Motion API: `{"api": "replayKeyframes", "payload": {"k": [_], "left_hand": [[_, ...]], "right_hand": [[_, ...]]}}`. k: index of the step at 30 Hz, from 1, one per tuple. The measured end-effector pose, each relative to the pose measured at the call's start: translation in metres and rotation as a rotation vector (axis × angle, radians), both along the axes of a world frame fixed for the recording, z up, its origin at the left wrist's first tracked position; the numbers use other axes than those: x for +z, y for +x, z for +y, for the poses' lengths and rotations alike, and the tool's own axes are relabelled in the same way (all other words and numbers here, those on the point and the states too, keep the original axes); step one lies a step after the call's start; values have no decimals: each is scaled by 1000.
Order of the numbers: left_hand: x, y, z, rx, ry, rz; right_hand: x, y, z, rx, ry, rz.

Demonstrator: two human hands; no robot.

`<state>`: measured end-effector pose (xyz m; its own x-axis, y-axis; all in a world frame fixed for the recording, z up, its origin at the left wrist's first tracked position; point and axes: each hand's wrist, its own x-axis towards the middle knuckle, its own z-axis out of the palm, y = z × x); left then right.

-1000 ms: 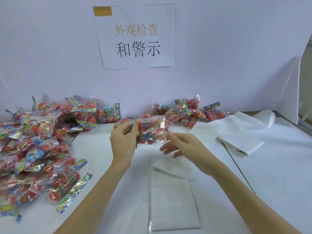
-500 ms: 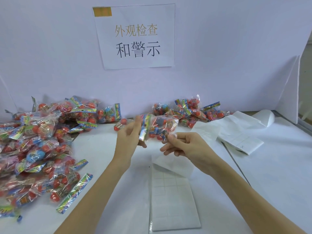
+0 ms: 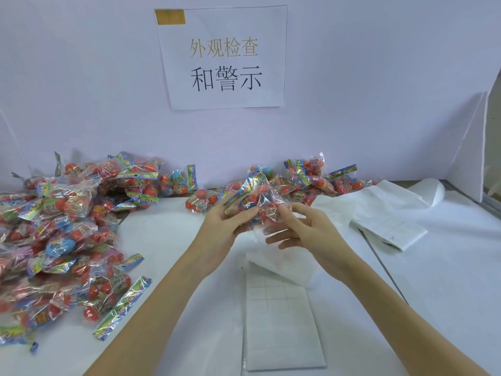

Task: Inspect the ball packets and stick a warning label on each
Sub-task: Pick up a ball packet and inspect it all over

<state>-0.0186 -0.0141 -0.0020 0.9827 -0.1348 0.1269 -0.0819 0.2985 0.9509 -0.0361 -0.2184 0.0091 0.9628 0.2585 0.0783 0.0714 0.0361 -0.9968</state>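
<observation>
1. Two hands hold one ball packet up above the table, in the middle of the view and in front of the back wall.
2. That packet is clear, crinkled plastic with red balls inside and a bright printed strip along its upper left edge; it sits tilted.
3. The left hand pinches its left side between thumb and fingers. The right hand touches the right side, thumb curled against the plastic, the other fingers spread loosely below.
4. A big heap of packets fills the table's left side up to its edge; a smaller pile lies along the wall at the back.
5. A label sheet lies flat just below the hands, its top corner peeled up.
6. Loose white sheets lie to the right, beside a seam in the table.
7. Bare white table shows between the heap and the label sheet, and at far right.
</observation>
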Motion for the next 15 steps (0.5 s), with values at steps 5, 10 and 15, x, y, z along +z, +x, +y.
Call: {"api": "replayKeyframes", "payload": {"k": [5, 10, 15], "left_hand": [[-8, -5, -14, 401, 398, -178], [-7, -9, -20, -71, 152, 19], [-17, -2, -16, 182, 202, -6]], "right_hand": [[-6, 3, 1, -136, 7, -59], [-15, 1, 6, -117, -375, -343], [-13, -4, 5, 136, -569, -385]]}}
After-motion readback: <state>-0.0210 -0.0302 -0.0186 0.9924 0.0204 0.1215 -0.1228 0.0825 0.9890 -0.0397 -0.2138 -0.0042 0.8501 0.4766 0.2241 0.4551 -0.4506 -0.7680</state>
